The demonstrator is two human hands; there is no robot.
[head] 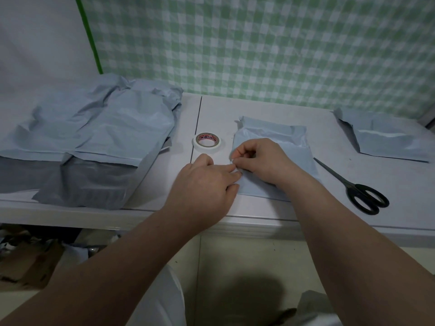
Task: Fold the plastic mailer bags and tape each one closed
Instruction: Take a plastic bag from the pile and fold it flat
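Taping is in hand: the folded mailer bag [300, 158] lies on the table [259, 109], just right of the tape roll [207, 150]. The right hand [261, 158] pinches what seems a tape strip [232, 160] at the bag's left edge, while the left hand [204, 184] presses beside it with fairly straight fingers. Next, probably, the strip needs smoothing flat over the fold.

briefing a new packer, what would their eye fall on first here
Both hands meet at the centre: the right hand pinches the left edge of a folded mailer bag, with the left hand fingers lying at that edge. A heap of loose mailer bags fills the left side. A tape roll sits just beyond the hands, and black scissors lie to the right.
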